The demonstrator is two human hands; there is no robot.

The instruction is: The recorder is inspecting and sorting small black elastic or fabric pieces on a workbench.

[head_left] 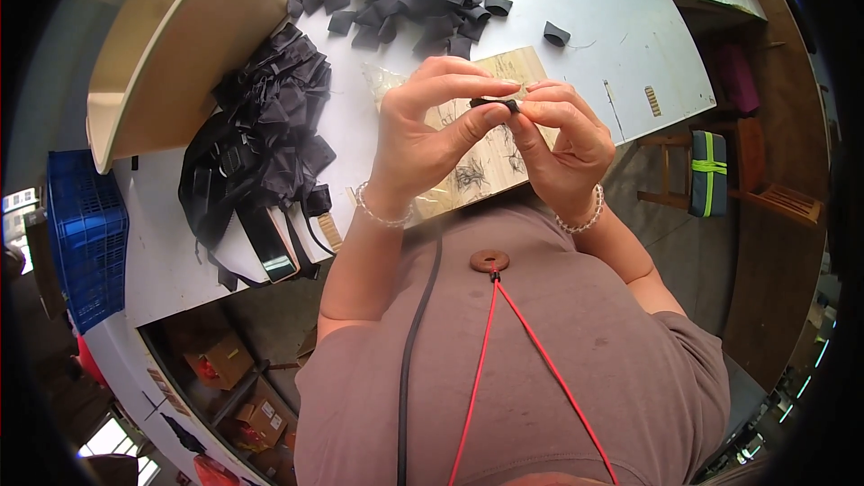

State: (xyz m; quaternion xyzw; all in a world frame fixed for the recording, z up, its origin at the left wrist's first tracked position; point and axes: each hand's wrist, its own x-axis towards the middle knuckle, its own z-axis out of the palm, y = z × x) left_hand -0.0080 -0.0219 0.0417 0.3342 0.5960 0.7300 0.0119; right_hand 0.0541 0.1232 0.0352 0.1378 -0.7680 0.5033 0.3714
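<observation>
Above a wooden board [526, 65] on the white table, my two hands meet at a small piece of black fabric [493, 103]. My left hand [427, 121] pinches its left end between thumb and fingers. At the right end, the thumb and fingertips of my right hand [567, 130] close on it. The fingers partly cover the piece. Dark thread scraps [470, 175] lie on the board below. Beyond the hands is a pile of folded black fabric loops [396, 0], with one loop [556, 33] apart on the right.
Left of the board lies a heap of black straps and fabric pieces [270, 108] beside a beige panel [189, 45]. A blue plastic basket [85, 225] hangs past the left table edge. Cardboard boxes [220, 362] sit underneath. A stool with a dark bundle [708, 174] stands right.
</observation>
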